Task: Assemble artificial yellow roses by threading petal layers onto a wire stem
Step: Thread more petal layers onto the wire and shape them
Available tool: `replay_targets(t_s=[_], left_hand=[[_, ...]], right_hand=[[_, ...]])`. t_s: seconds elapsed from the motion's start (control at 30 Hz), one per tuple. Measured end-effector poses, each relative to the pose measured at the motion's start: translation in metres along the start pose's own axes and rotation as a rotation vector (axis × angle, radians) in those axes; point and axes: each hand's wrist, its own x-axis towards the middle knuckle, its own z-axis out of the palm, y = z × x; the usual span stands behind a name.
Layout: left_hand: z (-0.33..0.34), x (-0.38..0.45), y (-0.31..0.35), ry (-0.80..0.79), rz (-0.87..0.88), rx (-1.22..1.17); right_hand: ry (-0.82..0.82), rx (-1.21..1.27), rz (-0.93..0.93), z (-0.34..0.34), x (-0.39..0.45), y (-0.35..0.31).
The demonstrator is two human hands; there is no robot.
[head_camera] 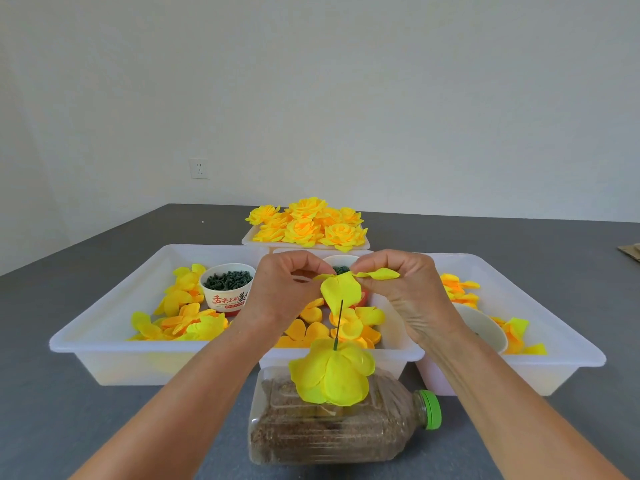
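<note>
Yellow cloth, soft and thin, is what the petal layer (341, 291) is made of. It is pinched at its top edge by the left hand (282, 289) and the right hand (403, 289), fingers curled round it, just above the tip of the thin dark wire stem (338, 323). The stem stands up from a clear plastic bottle (343, 420) that lies on its side on the grey surface (86, 420), filled with brown grains and shut with a green cap. Round yellow petals (332, 374) already sit low on the stem, on top of the bottle. Behind the bottle, loose petals are held in white trays (104, 341). A paper cup (227, 287) of dark bits is half hidden behind the left hand. Finished roses (308, 221) are piled farthest behind the bottle.
</note>
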Motion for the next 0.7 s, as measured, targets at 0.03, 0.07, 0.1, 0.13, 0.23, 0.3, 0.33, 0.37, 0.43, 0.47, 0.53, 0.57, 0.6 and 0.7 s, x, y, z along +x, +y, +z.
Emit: replay_targets(t_s=[0.03,0.07,0.1,0.13,0.23,0.3,0.33,0.37,0.43,0.47,0.53,0.57,0.6,0.7], left_hand=[[0.0,0.0,0.001,0.001,0.002,0.001],[0.0,0.0,0.001,-0.004,0.002,-0.003],[0.0,0.0,0.002,-0.017,0.002,-0.011],[0.0,0.0,0.004,-0.034,0.0,-0.031],[-0.001,0.001,0.014,-0.07,-0.049,-0.155],[-0.003,0.004,0.022,-0.062,-0.089,-0.203],[-0.004,0.006,0.027,-0.054,-0.106,-0.226],[-0.005,0.007,0.031,-0.046,-0.118,-0.25],[-0.009,0.008,0.038,-0.054,-0.15,-0.301],[-0.01,0.008,0.041,-0.069,-0.175,-0.312],[-0.013,0.006,0.041,-0.102,-0.242,-0.315],[-0.014,0.003,0.042,-0.122,-0.285,-0.317],[-0.015,0.001,0.042,-0.14,-0.323,-0.319],[-0.017,-0.005,0.041,-0.177,-0.414,-0.339]], right_hand=[[-0.007,-0.007,-0.006,0.0,0.0,0.0],[-0.013,-0.005,-0.005,0.0,-0.001,-0.001],[-0.015,0.006,0.002,0.0,0.0,-0.001],[-0.011,0.03,0.018,0.0,0.0,-0.002],[-0.009,0.201,0.142,0.001,0.005,-0.007],[-0.019,0.308,0.218,0.002,0.008,-0.014],[-0.027,0.33,0.238,0.002,0.009,-0.018],[-0.039,0.34,0.254,0.003,0.01,-0.022],[-0.08,0.362,0.289,0.004,0.011,-0.028],[-0.1,0.376,0.311,0.004,0.01,-0.031],[-0.131,0.388,0.365,0.003,0.008,-0.033],[-0.144,0.387,0.395,0.003,0.005,-0.034],[-0.157,0.38,0.419,0.002,0.003,-0.034],[-0.193,0.329,0.461,0.001,-0.005,-0.036]])
